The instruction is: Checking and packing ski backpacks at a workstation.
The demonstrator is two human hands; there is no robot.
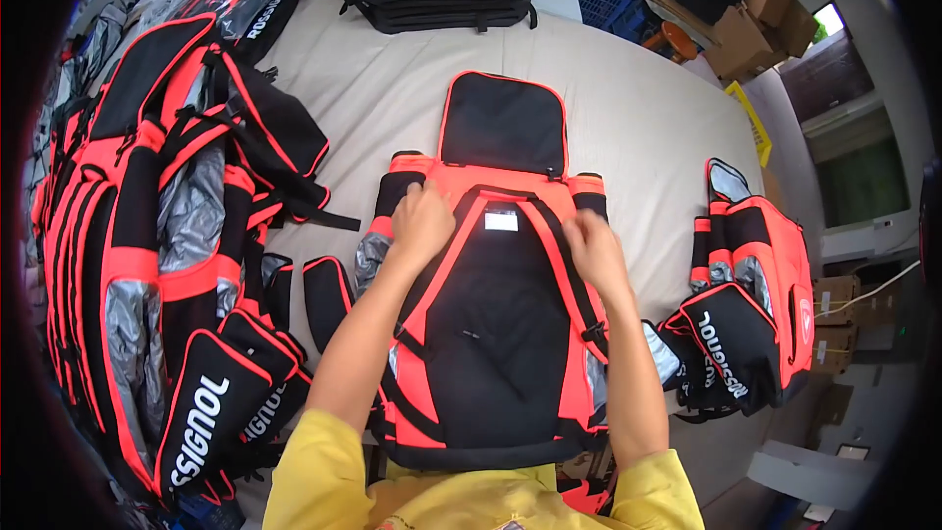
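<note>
Orange-black backpack lengthwise away from person, flap far, hands atop.

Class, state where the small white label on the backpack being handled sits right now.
In the head view the white label sits centre frame, near the top of the backpack, between the left hand and right hand.

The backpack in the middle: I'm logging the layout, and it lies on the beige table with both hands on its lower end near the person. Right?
Not quite. In the head view the left hand and right hand rest on the upper part of the backpack, near its white label, far from the person. It does lie on the beige table.
</note>
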